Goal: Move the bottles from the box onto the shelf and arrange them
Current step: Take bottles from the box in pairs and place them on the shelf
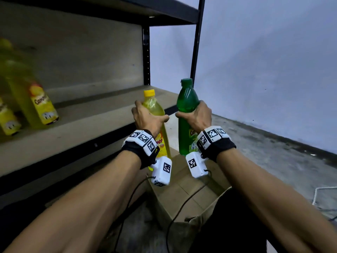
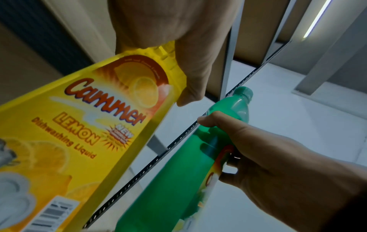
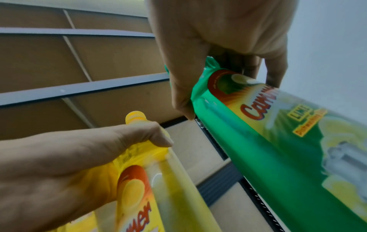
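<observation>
My left hand (image 1: pixel 145 115) grips a yellow lemon dish-liquid bottle (image 1: pixel 155 108) around its upper body. My right hand (image 1: pixel 197 115) grips a green lime bottle (image 1: pixel 186 125) the same way. Both bottles are upright, side by side, lifted above the open cardboard box (image 1: pixel 184 196) and near the right end of the wooden shelf (image 1: pixel 82 128). In the left wrist view the left hand (image 2: pixel 178 66) wraps the yellow bottle (image 2: pixel 83 125), with the green bottle (image 2: pixel 188 164) to its right. In the right wrist view the right hand (image 3: pixel 218 66) wraps the green bottle (image 3: pixel 268 141), beside the yellow bottle (image 3: pixel 158 180).
Two yellow bottles (image 1: pixel 34 99) stand at the shelf's left end. A black upright post (image 1: pixel 197 39) marks the shelf's right corner, with another shelf board above. A pale wall and a concrete floor (image 1: pixel 273 157) lie to the right, with a white cable (image 1: pixel 321 194) on the floor.
</observation>
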